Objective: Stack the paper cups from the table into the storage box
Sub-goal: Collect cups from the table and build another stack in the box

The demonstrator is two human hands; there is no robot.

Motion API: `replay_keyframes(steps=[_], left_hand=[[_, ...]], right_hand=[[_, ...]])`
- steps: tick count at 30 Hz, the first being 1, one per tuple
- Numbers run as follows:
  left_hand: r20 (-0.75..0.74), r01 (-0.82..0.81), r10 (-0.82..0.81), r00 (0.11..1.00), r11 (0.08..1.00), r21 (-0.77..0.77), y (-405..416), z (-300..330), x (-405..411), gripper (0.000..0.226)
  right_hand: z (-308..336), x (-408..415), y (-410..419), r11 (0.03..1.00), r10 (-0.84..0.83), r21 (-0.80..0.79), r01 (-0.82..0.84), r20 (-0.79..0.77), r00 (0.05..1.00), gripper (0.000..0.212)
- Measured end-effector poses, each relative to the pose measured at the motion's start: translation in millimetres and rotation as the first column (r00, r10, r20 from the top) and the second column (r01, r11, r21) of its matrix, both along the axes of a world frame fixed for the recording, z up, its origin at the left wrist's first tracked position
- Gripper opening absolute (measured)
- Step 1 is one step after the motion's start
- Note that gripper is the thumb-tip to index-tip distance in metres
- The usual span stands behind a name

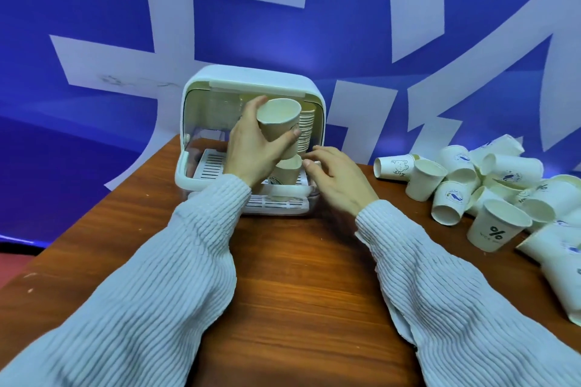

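Observation:
A white storage box (201,85) stands open at the table's far edge, with a slotted white tray (210,166) on its floor. My left hand (251,144) grips a paper cup (279,122), mouth tilted toward me, just above another cup (287,174) standing in the box. Behind them a tall stack of cups (306,129) leans against the box's right side. My right hand (336,179) hovers beside the lower cup, fingers relaxed and holding nothing. Several loose paper cups (496,229) lie heaped on the table at the right.
The brown wooden table (298,276) spreads in front of the box. A blue wall with large white shapes (251,9) rises close behind the box. The table's left edge (94,207) runs diagonally; dark floor lies beyond it.

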State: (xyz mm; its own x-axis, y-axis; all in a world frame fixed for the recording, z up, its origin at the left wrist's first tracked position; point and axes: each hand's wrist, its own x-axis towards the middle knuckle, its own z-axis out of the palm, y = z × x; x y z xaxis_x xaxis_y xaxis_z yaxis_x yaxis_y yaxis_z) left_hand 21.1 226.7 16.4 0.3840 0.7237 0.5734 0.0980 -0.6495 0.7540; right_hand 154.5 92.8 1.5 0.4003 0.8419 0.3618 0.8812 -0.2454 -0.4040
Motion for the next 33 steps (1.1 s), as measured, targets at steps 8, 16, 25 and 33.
replay_keyframes(steps=[8,16,25,33], left_hand=[[-0.684,-0.010,0.252,0.685,0.942,0.337,-8,-23,19,0.093],[-0.435,-0.041,0.294,0.851,0.863,0.503,-45,-26,30,0.078],[-0.305,0.306,-0.170,0.937,0.820,0.484,-149,-76,76,0.058],[-0.412,0.366,-0.223,0.883,0.877,0.310,-150,-92,73,0.062]], right_hand=[[-14,20,-22,0.995,-0.032,0.092,0.037,-0.049,0.998,0.038],[-32,65,-63,0.850,-0.394,0.247,0.465,-0.286,0.873,0.031],[-68,109,-127,0.720,-0.688,-0.031,0.693,0.100,0.719,0.065],[-66,103,-129,0.663,-0.732,0.297,0.687,0.070,0.677,0.042]])
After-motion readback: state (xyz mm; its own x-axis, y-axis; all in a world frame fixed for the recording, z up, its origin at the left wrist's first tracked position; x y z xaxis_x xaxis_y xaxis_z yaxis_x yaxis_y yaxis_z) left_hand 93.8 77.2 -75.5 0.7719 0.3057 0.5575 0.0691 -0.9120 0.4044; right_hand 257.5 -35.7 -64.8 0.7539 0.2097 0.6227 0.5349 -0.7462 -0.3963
